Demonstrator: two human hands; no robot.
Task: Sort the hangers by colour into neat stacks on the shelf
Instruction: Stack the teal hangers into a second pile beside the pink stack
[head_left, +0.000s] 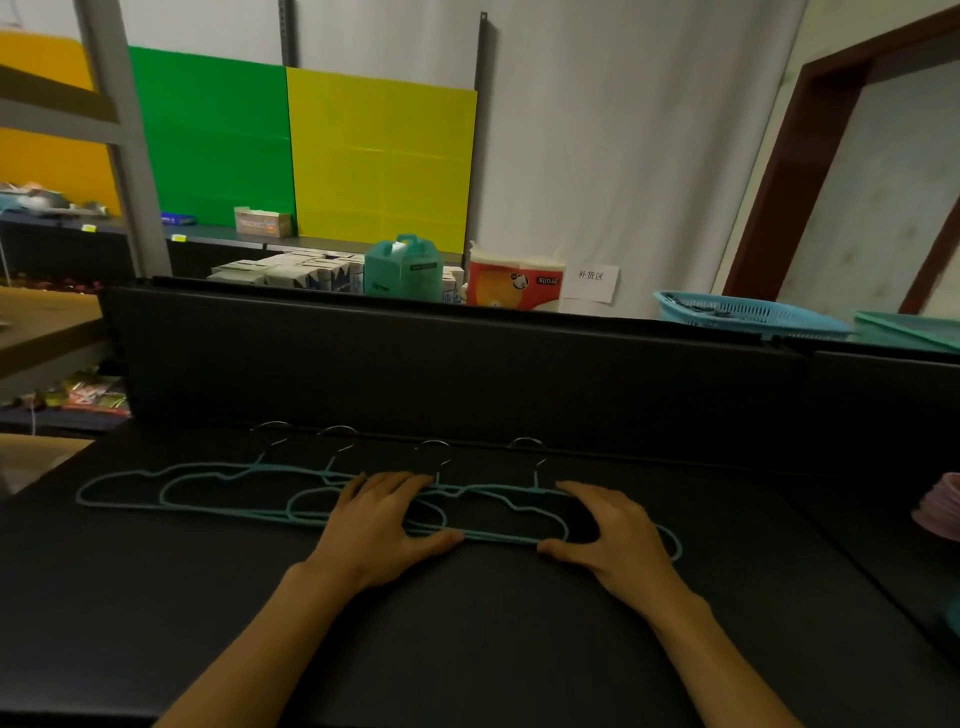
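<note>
We see four teal hangers (218, 488) lying flat on a black shelf (467, 623). They overlap each other in a row that runs from left to right. Their metal hooks (435, 447) point away from us, toward the black back wall (467, 374) of the shelf.

The left hand (382, 525) lies flat on top of the hangers, near the middle of the row. Its fingers are straight and spread, pressing down on the wires, and its thumb points to the right. Most of the row sticks out to the left of this hand.

The right hand (613, 535) rests on the right end of the row. Its fingers reach over the wires and its thumb touches the front wire. The fingers look a little bent, but we cannot tell for sure if they pinch a wire or just press on it. A bit of the last hanger peeks out to the right of this hand.

A pile of pink hangers (943, 506) sits at the right edge, well apart from both hands.
</note>
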